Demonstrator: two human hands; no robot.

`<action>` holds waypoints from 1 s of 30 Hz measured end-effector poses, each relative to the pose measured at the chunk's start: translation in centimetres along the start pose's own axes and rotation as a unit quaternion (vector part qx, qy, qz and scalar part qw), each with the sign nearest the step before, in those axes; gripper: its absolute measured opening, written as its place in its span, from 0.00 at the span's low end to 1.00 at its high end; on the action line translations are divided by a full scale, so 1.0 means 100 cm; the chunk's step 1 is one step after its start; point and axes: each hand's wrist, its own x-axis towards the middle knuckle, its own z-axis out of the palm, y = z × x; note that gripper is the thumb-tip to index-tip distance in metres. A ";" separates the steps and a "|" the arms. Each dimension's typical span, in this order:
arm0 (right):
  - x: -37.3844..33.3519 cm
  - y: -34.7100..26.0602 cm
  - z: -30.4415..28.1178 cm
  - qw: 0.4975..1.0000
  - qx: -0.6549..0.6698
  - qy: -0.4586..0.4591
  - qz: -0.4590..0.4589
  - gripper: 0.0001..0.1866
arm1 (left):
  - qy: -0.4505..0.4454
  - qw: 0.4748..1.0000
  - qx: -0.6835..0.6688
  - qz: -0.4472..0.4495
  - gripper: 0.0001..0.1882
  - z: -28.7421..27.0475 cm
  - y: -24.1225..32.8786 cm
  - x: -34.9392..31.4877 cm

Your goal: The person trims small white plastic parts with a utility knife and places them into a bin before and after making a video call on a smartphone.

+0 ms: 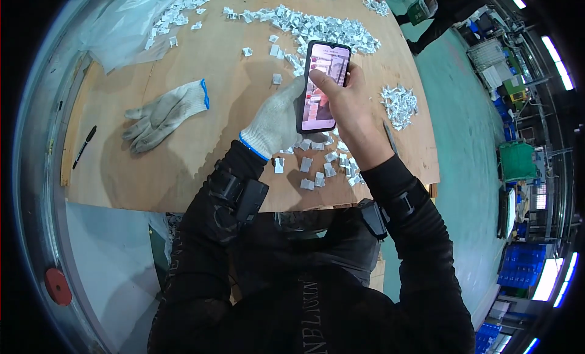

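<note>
A black smartphone [325, 89] with a lit, pinkish screen is held upright over the wooden table. My left hand [277, 119], in a white knit glove with a blue cuff edge, grips it from the left side and behind; most of those fingers are hidden. My bare right hand [350, 104] is at the phone's right edge, its thumb over the screen and its other fingers partly behind the phone. Small silvery-white clip-like parts [306, 165] lie on the table below the phone. An empty white glove [167, 116] with a blue cuff lies flat to the left.
A large heap of the small parts [329, 28] spreads beyond the phone, and a smaller pile [400, 107] lies right. A black pen [84, 146] rests near the left edge. Clear plastic sheeting [125, 28] covers the far left corner. Another person [448, 12] stands beyond the table.
</note>
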 end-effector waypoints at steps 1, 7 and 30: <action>0.001 0.001 0.000 1.000 -0.002 -0.001 0.001 0.35 | -0.018 0.983 0.172 0.068 0.29 -0.001 0.000 -0.001; 0.000 0.001 0.000 1.000 0.009 0.000 0.007 0.36 | -0.044 0.870 0.463 0.165 0.30 0.003 0.004 -0.003; -0.045 0.022 -0.017 0.997 0.027 -0.072 0.007 0.40 | 0.022 0.994 0.094 0.058 0.32 0.006 0.002 -0.001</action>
